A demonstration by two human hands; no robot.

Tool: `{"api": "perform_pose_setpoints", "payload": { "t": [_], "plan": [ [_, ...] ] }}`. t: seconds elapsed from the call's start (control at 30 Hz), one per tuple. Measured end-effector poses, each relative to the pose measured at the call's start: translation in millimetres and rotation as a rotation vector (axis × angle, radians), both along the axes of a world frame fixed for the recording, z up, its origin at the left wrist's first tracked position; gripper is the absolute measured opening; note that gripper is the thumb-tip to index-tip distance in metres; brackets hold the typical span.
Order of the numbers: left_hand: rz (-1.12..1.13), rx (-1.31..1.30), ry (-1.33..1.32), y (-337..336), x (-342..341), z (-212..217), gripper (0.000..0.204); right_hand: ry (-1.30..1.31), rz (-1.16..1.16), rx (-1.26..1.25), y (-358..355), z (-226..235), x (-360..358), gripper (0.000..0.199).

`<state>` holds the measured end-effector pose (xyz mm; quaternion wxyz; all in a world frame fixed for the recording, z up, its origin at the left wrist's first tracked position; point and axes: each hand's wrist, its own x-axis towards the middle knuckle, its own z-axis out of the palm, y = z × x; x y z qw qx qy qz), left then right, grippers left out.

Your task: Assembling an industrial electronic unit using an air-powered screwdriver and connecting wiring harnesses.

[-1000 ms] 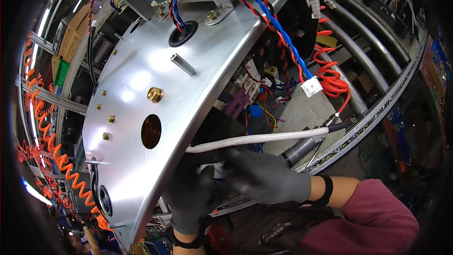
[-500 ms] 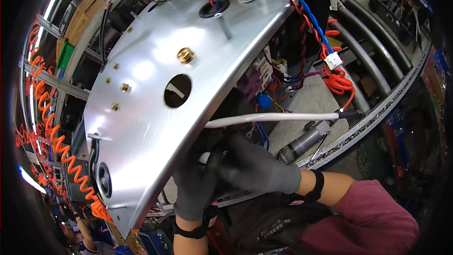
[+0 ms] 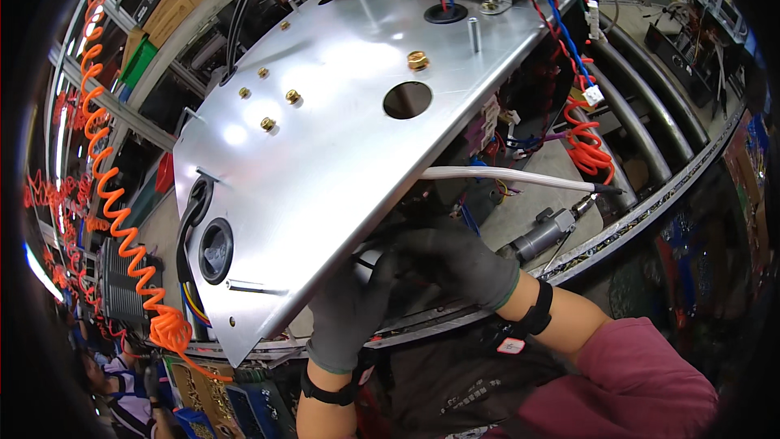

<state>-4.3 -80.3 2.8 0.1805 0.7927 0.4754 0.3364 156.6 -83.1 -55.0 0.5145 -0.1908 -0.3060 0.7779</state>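
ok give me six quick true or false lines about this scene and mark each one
1. The left hand and right hand both wear dark grey gloves. True.
2. The bright orange coiled hose hangs to the right of the large silver metal plate. False: its coils hang on the left.
3. A white sleeved cable extends past the plate's right edge. True.
4. The grey cylindrical tool is held upright in the left hand. False: it lies to the right of both hands.
5. The right arm's sleeve is maroon. True.
6. The plate has no openings. False: a round hole shows in it.
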Motion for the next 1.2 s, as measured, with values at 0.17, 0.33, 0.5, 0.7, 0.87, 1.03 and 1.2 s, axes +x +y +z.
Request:
{"api": "perform_pose_setpoints", "payload": {
  "t": [0.17, 0.33, 0.5, 0.7, 0.87, 1.03, 1.2],
  "plan": [
    [0.041, 0.165, 0.220, -3.0, -3.9, -1.8, 0.052, 0.106, -0.027, -0.059, -0.5, 2.6, -5.9, 0.037],
    [0.055, 0.135, 0.178, -5.2, -2.2, -3.7, 0.046, -0.093, -0.014, -0.041, -2.8, 4.7, 2.5, 0.042],
    [0.064, 0.216, 0.236, -4.1, -1.6, -6.7, 0.033, -0.196, -0.120, -0.032, -5.2, 8.3, -4.0, 0.035],
    [0.105, 0.372, 0.368, -5.9, -1.7, -10.9, 0.026, -0.184, -0.145, -0.002, -11.0, 16.4, -3.9, 0.038],
    [0.107, 0.348, 0.426, -3.0, -11.1, -17.2, 0.023, -0.165, -0.113, -0.067, -16.2, 13.8, 0.6, 0.040],
    [0.059, 0.440, 0.303, -7.9, -19.3, -17.0, 0.025, -0.231, -0.171, -0.060, -20.1, 21.5, -0.7, 0.041],
    [0.151, 0.291, 0.358, -3.6, -6.3, -13.0, 0.026, -0.349, -0.280, 0.204, -18.1, 13.2, 0.1, 0.045]
  ]
}}
